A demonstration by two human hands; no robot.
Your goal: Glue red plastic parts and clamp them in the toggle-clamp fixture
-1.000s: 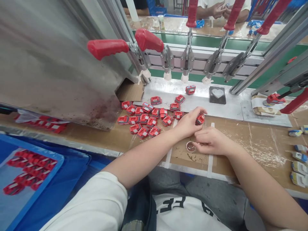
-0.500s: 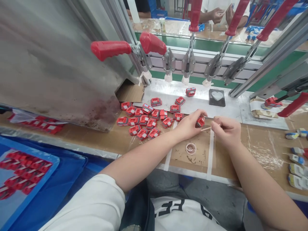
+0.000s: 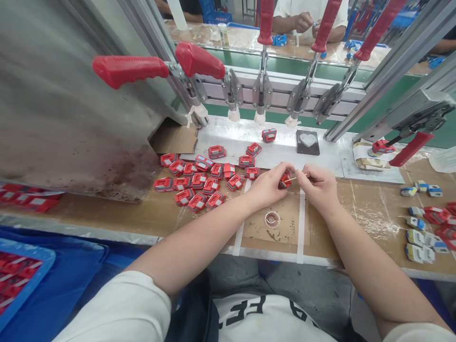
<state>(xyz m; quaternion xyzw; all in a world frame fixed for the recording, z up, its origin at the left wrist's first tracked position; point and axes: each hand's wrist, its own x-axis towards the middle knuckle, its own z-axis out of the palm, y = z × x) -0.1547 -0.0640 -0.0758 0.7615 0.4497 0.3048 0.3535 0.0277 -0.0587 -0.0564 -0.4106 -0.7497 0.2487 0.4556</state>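
Note:
My left hand grips a small red part over the bench. Pinched in my right hand is a thin wooden stick, its tip at the red part. Below both hands, a small round cup with some liquid sits on a piece of cardboard between two white tape strips. Several red and grey parts lie in a loose group left of my left hand. One more red part stands on the metal plate behind.
Toggle clamps with red handles hang above the metal plate. A dark block with a heart shape lies there. White-blue parts are at right, a blue tray at lower left. Another person's hands show beyond.
The view has shifted right. My right hand has come closer to my left, and the stick now reaches the red part, whereas before its tip was lower, beside the left fingers.

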